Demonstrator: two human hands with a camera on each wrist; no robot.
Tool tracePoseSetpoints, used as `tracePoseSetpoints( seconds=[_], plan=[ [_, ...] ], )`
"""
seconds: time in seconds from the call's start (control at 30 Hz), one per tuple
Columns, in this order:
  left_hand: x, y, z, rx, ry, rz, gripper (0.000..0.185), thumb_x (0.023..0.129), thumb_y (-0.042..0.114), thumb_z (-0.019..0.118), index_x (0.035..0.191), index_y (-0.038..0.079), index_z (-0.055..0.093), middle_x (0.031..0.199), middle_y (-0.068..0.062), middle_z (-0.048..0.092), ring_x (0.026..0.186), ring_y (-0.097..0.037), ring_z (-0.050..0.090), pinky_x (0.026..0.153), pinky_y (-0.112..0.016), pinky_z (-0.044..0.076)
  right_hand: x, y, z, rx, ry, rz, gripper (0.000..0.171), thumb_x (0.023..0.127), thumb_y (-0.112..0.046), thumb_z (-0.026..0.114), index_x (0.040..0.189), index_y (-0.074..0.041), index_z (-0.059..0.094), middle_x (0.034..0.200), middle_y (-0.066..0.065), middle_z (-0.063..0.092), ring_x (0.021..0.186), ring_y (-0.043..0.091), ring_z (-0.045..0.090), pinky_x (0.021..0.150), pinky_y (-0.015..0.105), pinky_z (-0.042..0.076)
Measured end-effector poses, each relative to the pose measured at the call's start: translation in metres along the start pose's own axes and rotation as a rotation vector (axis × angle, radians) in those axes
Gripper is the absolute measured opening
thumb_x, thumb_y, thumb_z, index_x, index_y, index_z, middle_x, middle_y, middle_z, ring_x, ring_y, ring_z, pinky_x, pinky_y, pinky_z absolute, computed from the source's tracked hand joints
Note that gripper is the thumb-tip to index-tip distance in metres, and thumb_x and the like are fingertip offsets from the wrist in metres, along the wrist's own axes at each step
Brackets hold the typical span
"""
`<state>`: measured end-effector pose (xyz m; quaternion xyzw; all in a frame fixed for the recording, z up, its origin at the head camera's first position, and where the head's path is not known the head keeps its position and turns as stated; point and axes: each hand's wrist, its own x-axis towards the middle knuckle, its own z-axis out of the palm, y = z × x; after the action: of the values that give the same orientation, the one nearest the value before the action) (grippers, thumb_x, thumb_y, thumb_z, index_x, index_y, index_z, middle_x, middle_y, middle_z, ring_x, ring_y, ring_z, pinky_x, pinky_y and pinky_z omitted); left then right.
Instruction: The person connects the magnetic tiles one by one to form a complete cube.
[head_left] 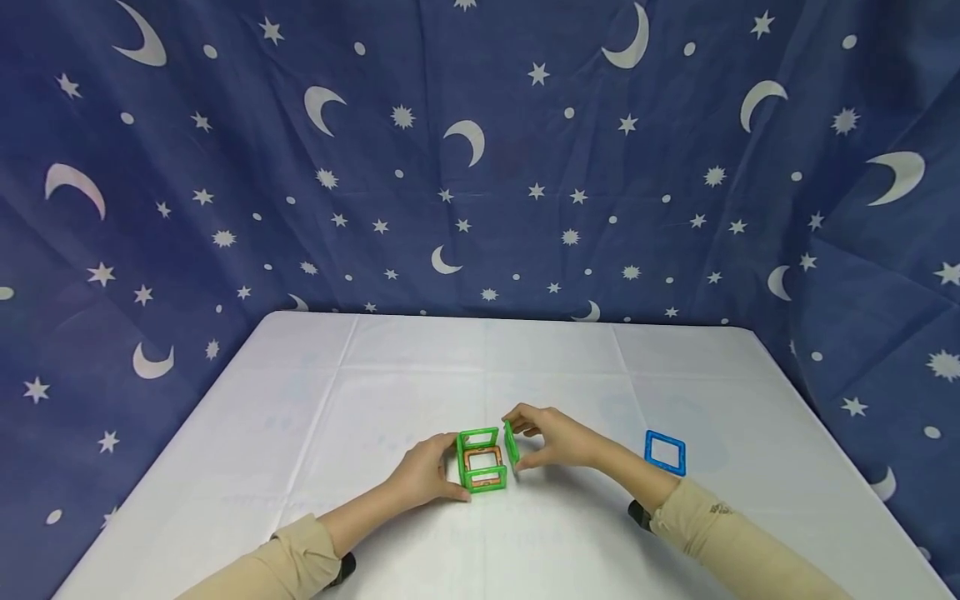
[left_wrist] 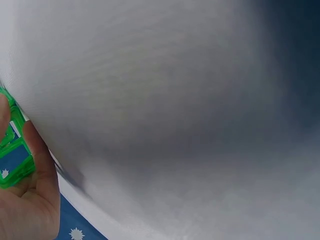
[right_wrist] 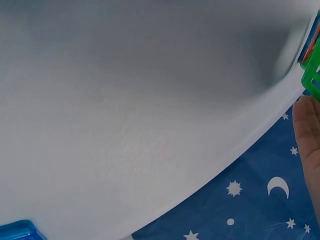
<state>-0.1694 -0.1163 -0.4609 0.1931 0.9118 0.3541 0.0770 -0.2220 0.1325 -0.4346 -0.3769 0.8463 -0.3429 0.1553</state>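
Note:
An open box of green square magnetic tiles point(head_left: 482, 472) stands on the white table around an orange square tile point(head_left: 491, 455) at its base. My left hand point(head_left: 422, 473) grips the box from its left side, thumb at the near corner and fingers at the far one. In my right hand point(head_left: 558, 437) is one more green square tile point(head_left: 512, 443), pinched upright just right of the box's right side. A narrow gap shows between that tile and the box. Both wrist views catch only parts of the hands and green tiles at their edges.
A blue square tile point(head_left: 665, 452) lies flat on the white-covered table point(head_left: 420, 375), beyond my right forearm. Behind the table hangs a dark blue cloth point(head_left: 510, 167) with moons and stars.

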Motion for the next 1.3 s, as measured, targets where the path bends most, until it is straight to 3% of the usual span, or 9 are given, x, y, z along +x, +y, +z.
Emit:
tracePoseSetpoints(
  seconds=[0.33, 0.47, 0.6, 0.73, 0.97, 1.3],
  plan=[
    [0.001, 0.001, 0.001, -0.01, -0.009, 0.006, 0.082, 0.064, 0.022, 0.087, 0.13, -0.007, 0.048, 0.09, -0.007, 0.058, 0.054, -0.005, 0.045, 0.049, -0.021, 0.04, 0.003, -0.003, 0.008, -0.007, -0.029, -0.029, 0.053, 0.077, -0.019, 0.078, 0.119, -0.005, 0.05, 0.119, 0.009, 0.062, 0.109, 0.022, 0.061, 0.096, 0.03, 0.049],
    [0.001, 0.005, 0.002, 0.013, 0.001, 0.004, 0.081, 0.063, 0.022, 0.088, 0.128, -0.007, 0.05, 0.109, -0.017, 0.062, 0.08, -0.021, 0.061, 0.075, -0.034, 0.053, 0.003, -0.004, 0.008, -0.024, -0.022, -0.041, 0.052, 0.076, -0.019, 0.078, 0.116, -0.004, 0.049, 0.116, 0.009, 0.063, 0.109, 0.024, 0.061, 0.095, 0.032, 0.049],
    [0.001, 0.008, 0.002, 0.019, 0.002, 0.003, 0.08, 0.062, 0.021, 0.088, 0.128, -0.006, 0.051, 0.117, -0.02, 0.061, 0.108, -0.035, 0.058, 0.093, -0.05, 0.047, 0.003, -0.005, 0.008, -0.024, -0.017, -0.031, 0.052, 0.075, -0.019, 0.079, 0.115, -0.004, 0.05, 0.115, 0.009, 0.063, 0.109, 0.024, 0.061, 0.095, 0.032, 0.05],
    [0.003, 0.007, 0.003, 0.035, -0.012, 0.004, 0.082, 0.063, 0.021, 0.087, 0.13, -0.004, 0.049, 0.114, -0.017, 0.062, 0.107, -0.033, 0.059, 0.092, -0.048, 0.048, 0.004, -0.005, 0.009, -0.009, -0.014, -0.025, 0.053, 0.074, -0.018, 0.079, 0.115, -0.003, 0.05, 0.116, 0.01, 0.063, 0.108, 0.024, 0.062, 0.095, 0.03, 0.05],
    [0.005, 0.011, 0.003, 0.102, -0.021, -0.023, 0.098, 0.062, 0.022, 0.087, 0.137, -0.014, 0.036, 0.123, -0.027, 0.057, 0.113, -0.039, 0.057, 0.095, -0.047, 0.047, 0.004, -0.004, 0.01, 0.009, -0.001, -0.018, 0.054, 0.073, -0.02, 0.08, 0.116, -0.003, 0.051, 0.117, 0.011, 0.063, 0.109, 0.025, 0.062, 0.095, 0.029, 0.05],
    [0.006, 0.012, 0.003, 0.126, -0.023, -0.027, 0.1, 0.061, 0.024, 0.088, 0.137, -0.014, 0.035, 0.124, -0.028, 0.056, 0.113, -0.04, 0.057, 0.095, -0.047, 0.047, 0.006, -0.001, 0.011, 0.02, -0.008, -0.016, 0.054, 0.072, -0.02, 0.079, 0.114, -0.004, 0.05, 0.117, 0.011, 0.064, 0.108, 0.025, 0.063, 0.094, 0.03, 0.05]
  ],
)
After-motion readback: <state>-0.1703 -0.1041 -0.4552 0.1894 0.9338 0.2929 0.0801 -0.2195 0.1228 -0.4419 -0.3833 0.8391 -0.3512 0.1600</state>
